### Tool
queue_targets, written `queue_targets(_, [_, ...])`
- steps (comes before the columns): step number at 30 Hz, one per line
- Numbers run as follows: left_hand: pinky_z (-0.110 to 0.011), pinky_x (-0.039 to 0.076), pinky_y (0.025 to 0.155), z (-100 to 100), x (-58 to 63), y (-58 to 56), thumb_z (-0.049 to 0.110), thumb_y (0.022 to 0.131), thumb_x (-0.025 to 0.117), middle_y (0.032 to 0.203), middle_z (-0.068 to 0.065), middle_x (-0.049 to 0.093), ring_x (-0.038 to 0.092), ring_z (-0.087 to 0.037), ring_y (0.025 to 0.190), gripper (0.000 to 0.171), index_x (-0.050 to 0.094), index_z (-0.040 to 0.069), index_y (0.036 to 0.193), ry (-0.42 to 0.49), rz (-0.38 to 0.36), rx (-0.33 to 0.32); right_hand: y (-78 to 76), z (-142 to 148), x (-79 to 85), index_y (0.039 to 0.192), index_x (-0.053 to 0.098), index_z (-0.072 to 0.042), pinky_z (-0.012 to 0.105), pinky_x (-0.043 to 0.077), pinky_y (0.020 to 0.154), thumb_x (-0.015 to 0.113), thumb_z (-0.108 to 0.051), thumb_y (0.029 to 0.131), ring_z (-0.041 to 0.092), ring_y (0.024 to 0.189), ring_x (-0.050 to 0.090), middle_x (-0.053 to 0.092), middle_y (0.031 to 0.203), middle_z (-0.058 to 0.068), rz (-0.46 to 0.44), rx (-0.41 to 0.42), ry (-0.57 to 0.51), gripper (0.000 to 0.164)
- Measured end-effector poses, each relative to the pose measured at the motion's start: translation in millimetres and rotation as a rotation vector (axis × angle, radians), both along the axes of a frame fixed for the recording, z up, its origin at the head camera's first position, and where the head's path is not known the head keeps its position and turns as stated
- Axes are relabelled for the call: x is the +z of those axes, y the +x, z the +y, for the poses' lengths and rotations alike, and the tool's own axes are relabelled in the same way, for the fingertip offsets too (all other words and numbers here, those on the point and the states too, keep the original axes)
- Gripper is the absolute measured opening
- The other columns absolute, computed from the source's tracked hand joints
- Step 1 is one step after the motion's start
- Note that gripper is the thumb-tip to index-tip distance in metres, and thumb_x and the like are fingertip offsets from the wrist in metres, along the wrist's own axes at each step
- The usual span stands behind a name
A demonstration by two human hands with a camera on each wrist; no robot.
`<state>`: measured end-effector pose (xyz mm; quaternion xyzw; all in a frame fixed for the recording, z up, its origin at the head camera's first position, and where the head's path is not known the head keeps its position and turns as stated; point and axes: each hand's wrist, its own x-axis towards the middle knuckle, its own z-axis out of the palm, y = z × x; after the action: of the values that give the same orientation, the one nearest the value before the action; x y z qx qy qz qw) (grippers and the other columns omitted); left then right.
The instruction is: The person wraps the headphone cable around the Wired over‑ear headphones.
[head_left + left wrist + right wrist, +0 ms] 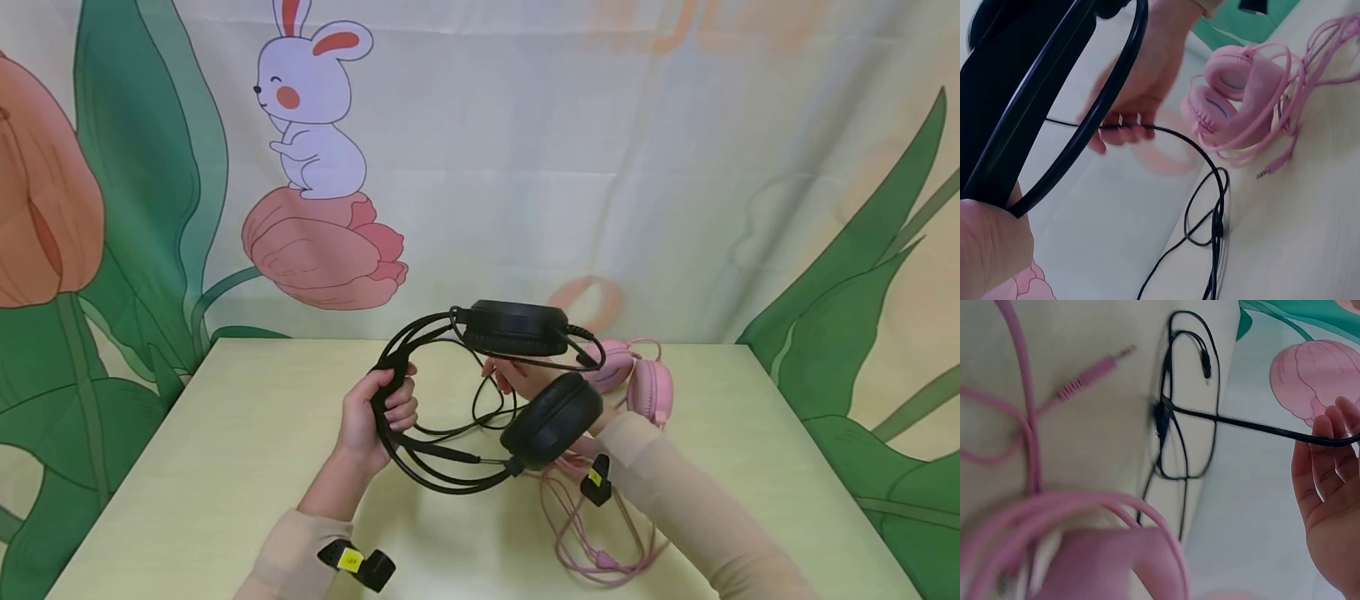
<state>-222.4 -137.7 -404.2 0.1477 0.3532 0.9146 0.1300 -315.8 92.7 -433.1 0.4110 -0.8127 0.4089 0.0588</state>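
Observation:
Black over-ear headphones (551,421) are held up above the table, their ear cups toward the right. My left hand (378,417) grips the headband, fingers wrapped round it. Behind the ear cups is my right hand (525,375), partly hidden in the head view. In the right wrist view, the loosely bent fingers of my right hand (1332,487) have the black cable (1260,428) lying across them. The rest of that cable hangs in loops down to the table, with a small plug (1205,365) visible.
Pink headphones (651,387) lie on the table (225,467) at the right, beyond my right forearm. Their pink cable (600,571) spreads in loops toward the front, and its plug (1272,167) shows in the left wrist view. A printed curtain (525,167) hangs behind the table.

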Motion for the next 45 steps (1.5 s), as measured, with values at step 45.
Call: queue_targets(45, [-0.016,0.021,0.040,-9,40.2,-13.5,0.019,0.092,0.028,0.051,0.008,0.027,0.025,-0.003,0.039,0.018,0.043,0.009,0.090,0.033,-0.242,0.533,37.2,24,-37.7,0.079,0.055,-0.017,0.020,0.043,0.064,0.035,-0.024,0.100,0.002,0.062,0.050,0.057,0.069,-0.010,-0.159,-0.023,0.334,0.030])
